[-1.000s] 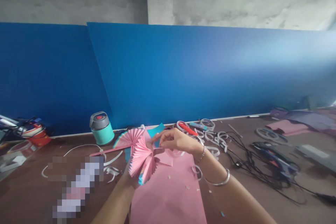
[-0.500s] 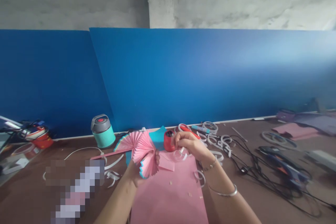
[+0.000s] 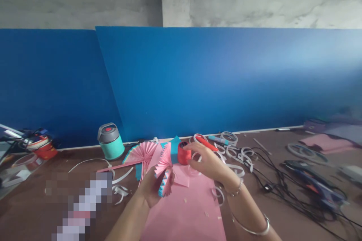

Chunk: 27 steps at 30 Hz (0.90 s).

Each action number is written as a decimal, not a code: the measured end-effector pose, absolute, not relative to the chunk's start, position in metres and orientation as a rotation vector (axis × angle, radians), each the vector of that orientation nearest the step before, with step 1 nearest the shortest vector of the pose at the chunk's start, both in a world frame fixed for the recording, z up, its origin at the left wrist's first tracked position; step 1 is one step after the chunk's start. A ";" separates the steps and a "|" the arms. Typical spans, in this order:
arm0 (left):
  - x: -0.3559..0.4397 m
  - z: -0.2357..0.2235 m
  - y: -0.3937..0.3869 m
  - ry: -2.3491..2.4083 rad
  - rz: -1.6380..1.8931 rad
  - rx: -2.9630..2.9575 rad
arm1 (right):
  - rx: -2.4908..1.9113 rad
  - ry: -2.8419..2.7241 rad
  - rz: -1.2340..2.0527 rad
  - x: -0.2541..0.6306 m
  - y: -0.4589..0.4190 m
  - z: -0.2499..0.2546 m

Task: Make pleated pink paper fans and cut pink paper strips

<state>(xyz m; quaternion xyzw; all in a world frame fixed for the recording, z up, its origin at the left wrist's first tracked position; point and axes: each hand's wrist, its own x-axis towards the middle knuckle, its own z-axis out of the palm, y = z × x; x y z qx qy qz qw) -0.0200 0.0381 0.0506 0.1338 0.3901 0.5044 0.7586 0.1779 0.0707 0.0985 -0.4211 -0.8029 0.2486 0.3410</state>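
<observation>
My left hand [image 3: 152, 188] is closed around a pleated pink paper fan [image 3: 164, 163] with blue zigzag edges. Its folds are bunched more narrowly toward the top. My right hand [image 3: 206, 162] is beside a red cylinder [image 3: 184, 154] with a dark opening on top. The fingers and thumb are apart at the cylinder's right side; whether they touch it I cannot tell. Behind my left hand lies another spread pink pleated fan [image 3: 143, 152], with a pink strip running left. Beneath my hands is a pink sheet [image 3: 183, 218], with a blue sheet [image 3: 175, 143] behind.
A turquoise container with a grey lid [image 3: 111, 143] stands at the back left. Coiled white strips [image 3: 240, 154] and black cables [image 3: 271, 169] lie to the right. A red bucket-like container [image 3: 46, 150] is at far left. A blue panel [image 3: 198, 83] rises behind the table.
My left hand has turned the fan, which now shows narrower and more edge-on. My right hand has gone from a pinch to parted fingers beside the red cylinder. The view has shifted slightly.
</observation>
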 end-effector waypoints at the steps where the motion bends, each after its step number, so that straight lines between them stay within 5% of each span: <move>1: -0.019 0.049 0.037 0.860 1.099 0.300 | -1.076 -2.120 0.703 0.171 0.067 0.099; 17: -0.014 0.077 0.021 0.820 1.009 0.932 | -1.071 -1.673 1.236 0.130 0.060 0.079; 27: -0.013 0.063 0.028 0.857 1.079 0.951 | -1.247 -1.670 0.893 0.122 0.054 0.085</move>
